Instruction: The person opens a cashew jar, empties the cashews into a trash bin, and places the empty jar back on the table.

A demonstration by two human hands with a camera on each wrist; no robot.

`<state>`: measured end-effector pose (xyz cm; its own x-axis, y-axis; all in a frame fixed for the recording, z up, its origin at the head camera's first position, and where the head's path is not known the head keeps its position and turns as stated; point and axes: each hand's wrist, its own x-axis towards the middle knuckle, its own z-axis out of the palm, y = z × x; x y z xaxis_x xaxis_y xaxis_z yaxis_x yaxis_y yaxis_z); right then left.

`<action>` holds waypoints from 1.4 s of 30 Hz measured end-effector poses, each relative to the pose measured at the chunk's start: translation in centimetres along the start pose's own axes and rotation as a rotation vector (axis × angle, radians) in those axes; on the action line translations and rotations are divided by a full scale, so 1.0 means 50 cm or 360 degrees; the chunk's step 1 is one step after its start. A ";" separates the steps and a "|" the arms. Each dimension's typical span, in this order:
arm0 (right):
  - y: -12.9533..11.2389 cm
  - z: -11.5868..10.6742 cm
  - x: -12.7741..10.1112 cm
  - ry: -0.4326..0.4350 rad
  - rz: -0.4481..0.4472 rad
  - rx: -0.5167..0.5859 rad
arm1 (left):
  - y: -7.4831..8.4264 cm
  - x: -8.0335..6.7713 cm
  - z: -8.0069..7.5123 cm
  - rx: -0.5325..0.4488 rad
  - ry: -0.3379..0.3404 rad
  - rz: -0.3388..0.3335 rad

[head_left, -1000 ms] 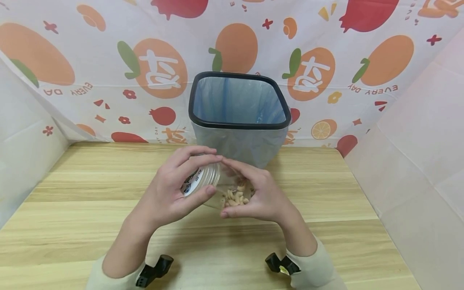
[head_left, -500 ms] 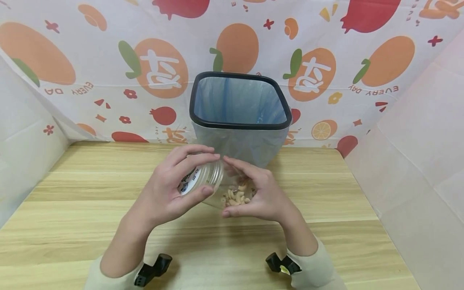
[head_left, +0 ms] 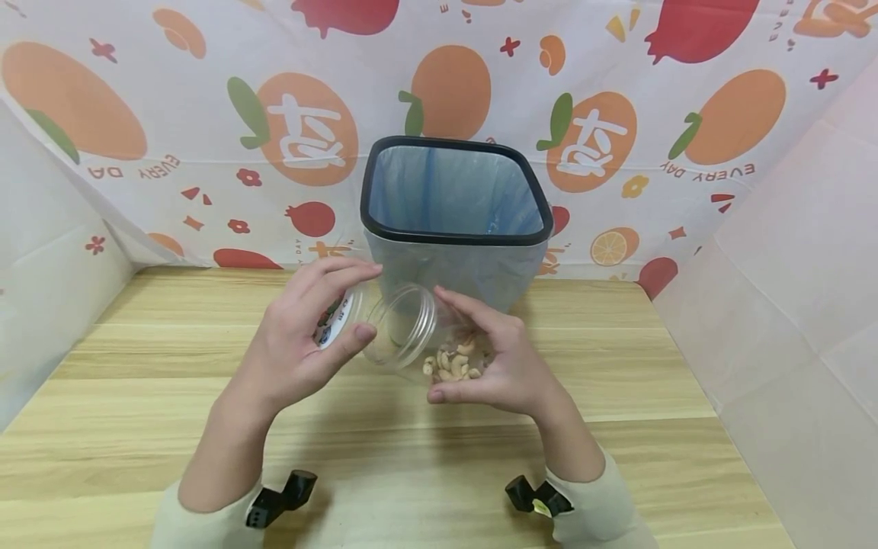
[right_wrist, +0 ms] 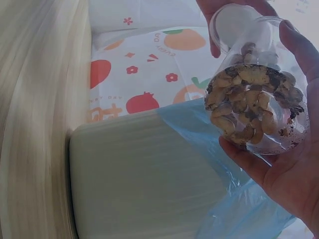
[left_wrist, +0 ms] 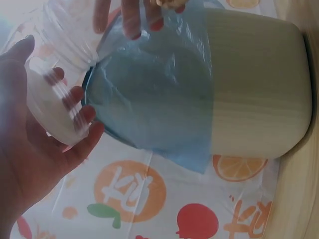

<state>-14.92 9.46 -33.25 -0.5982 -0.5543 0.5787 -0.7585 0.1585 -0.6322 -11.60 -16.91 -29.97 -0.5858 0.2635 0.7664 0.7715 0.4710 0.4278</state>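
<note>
My right hand (head_left: 504, 366) grips a clear plastic jar (head_left: 428, 343) of cashew nuts (right_wrist: 254, 107), tilted on its side above the wooden table (head_left: 137, 404), its open mouth (head_left: 401, 326) facing left. My left hand (head_left: 305, 343) holds the jar's clear lid (head_left: 336, 320), with a printed label, a little to the left of the mouth and apart from it. In the left wrist view the lid (left_wrist: 52, 112) lies in my curled fingers (left_wrist: 82, 114). In the right wrist view the jar (right_wrist: 259, 94) rests in my palm.
A bin (head_left: 456, 229) with a black rim and a blue liner stands open just behind the hands, against a fruit-patterned cloth backdrop (head_left: 206, 114). Pale panels (head_left: 789, 305) wall in both sides of the table.
The lid has come off the jar's mouth: my left hand has drawn it left and up, and the jar's open rim now shows. The right hand holds the jar slightly higher.
</note>
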 end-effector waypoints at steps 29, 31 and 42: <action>-0.004 -0.026 0.000 0.0103 0.0042 0.0107 | -0.096 -0.025 -0.011 0.0558 -0.0292 -0.0137; -0.003 -0.027 0.000 0.0109 0.0039 0.0117 | -0.099 -0.025 -0.010 0.0557 -0.0297 -0.0139; 0.003 -0.027 -0.004 0.0111 0.0047 0.0137 | -0.117 -0.038 0.001 0.0571 -0.0403 -0.0187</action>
<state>-15.24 10.71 -32.77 -0.6386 -0.4918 0.5918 -0.7171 0.1012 -0.6896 -15.02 -20.13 -33.93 -0.7412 0.3673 0.5620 0.5872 0.7604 0.2775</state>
